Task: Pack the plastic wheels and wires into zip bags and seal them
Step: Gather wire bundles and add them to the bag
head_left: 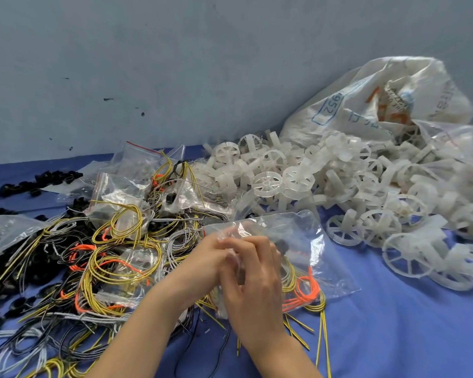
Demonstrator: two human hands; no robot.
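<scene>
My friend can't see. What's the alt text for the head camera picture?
A left hand and a right hand pinch a clear zip bag holding yellow and orange wires. Loose wires lie to the left, white plastic wheels heap to the right.

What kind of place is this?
Likely a hand-packing workbench: plastic wheels heaped beside a sack, tangled wires, and the left hand and right hand holding a zip bag.

the zip bag [298,241] is thin clear plastic film, glossy and crinkled, the wheels [268,184] are frosted translucent white plastic with a dull finish, the wires [120,266] wear smooth, faintly shiny plastic sheathing, the sack [366,105] looks like coarse woven plastic, and the desk [393,323] is covered in matt blue cloth.
</scene>
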